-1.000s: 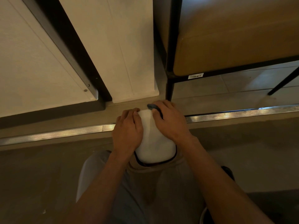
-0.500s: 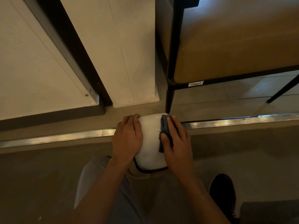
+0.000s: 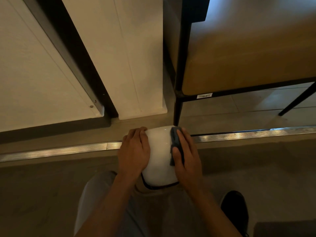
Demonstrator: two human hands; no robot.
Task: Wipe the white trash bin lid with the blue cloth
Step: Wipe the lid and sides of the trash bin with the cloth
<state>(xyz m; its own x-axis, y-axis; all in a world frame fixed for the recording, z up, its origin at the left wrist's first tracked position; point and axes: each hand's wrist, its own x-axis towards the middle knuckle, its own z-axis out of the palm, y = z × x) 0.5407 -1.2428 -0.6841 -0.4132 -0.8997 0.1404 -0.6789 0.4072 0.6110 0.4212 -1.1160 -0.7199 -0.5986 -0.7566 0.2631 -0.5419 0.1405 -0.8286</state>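
Observation:
The white domed trash bin lid (image 3: pixel 159 156) sits on the floor just in front of me, with a dark rim along its near edge. My left hand (image 3: pixel 134 151) lies flat on the lid's left side, fingers straight. My right hand (image 3: pixel 186 154) presses the folded blue cloth (image 3: pixel 175 141) against the lid's right side with straight fingers. Only a strip of the cloth shows beside my fingers.
A metal floor strip (image 3: pixel 59 149) runs across behind the bin. A black-framed tan seat (image 3: pixel 248 57) stands at the right, its leg (image 3: pixel 177 115) close behind the lid. White panels (image 3: pixel 128 57) rise at the left. My dark shoe (image 3: pixel 235 209) is at lower right.
My right hand slid the cloth from the lid's far top edge round onto its right side and now lies flatter along it. My left hand stayed on the left side.

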